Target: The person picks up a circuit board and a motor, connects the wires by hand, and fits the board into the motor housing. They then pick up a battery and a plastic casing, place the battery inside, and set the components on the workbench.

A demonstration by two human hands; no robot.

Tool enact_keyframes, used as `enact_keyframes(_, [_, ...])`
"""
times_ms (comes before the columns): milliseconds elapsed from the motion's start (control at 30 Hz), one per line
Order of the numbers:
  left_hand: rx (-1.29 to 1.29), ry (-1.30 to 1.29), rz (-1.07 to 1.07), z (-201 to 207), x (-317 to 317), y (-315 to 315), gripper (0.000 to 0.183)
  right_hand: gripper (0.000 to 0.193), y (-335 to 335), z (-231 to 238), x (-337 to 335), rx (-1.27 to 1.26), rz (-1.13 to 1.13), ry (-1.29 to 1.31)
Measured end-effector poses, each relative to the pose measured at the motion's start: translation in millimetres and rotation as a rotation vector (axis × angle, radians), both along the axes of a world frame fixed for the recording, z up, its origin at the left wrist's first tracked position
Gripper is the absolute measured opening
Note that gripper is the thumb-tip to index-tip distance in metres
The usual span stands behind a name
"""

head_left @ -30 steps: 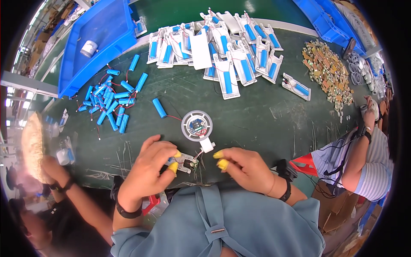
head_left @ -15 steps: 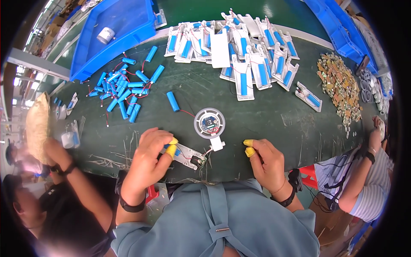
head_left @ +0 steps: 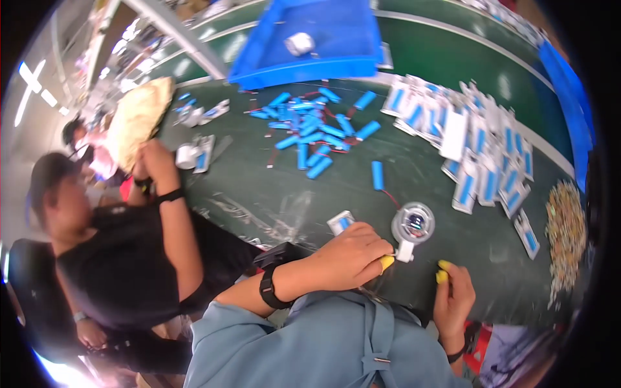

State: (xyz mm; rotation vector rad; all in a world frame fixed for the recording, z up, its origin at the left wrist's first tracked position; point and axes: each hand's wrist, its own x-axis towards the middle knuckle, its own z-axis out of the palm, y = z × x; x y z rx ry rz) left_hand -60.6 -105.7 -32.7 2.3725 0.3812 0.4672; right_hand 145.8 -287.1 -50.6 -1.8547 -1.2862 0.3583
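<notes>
My left hand (head_left: 354, 257) reaches in over a white plastic half-shell (head_left: 339, 222) with a blue battery in it. Its yellow-covered thumb and finger are closed together by a short wire; what they pinch is hidden. Just beyond the fingertips lies a round part (head_left: 414, 224) with a pale ring, a circuit board in its middle and a short white neck. A blue battery (head_left: 378, 175) lies behind it, with a red wire running towards the ring. To the right, my right hand (head_left: 455, 294) is held low, yellow-tipped thumb and finger slightly apart, with nothing visible between them.
A heap of blue wired batteries (head_left: 310, 126) lies at the back middle, below a blue tray (head_left: 259, 79). White shells with batteries (head_left: 482, 152) are piled at the right, beside small circuit boards (head_left: 565, 233). A co-worker (head_left: 129, 258) sits close on the left.
The view has swung left, so the table's things appear further right. My left hand has moved from the half-shell's far end towards the round part's neck. My right hand still looks free.
</notes>
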Motion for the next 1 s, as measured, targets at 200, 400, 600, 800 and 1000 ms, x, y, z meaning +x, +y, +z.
enact_keyframes(200, [0.046,0.137,0.053,37,-71,38,0.011,0.019,4,-2,-3,0.024,0.023,0.026])
enact_keyframes(400, [0.335,0.446,0.375,53,-166,91,0.019,0.019,7,3,-6,0.025,0.024,0.004])
enact_keyframes(600, [0.772,0.469,0.874,41,-180,120,0.041,0.020,10,7,-5,-0.020,-0.026,0.016])
enact_keyframes(800, [0.493,0.229,0.406,29,-68,87,0.045,0.020,10,5,-2,0.036,-0.026,-0.023])
enact_keyframes(1000, [0.361,0.145,0.060,7,17,60,0.052,0.028,6,1,4,0.011,0.029,-0.059])
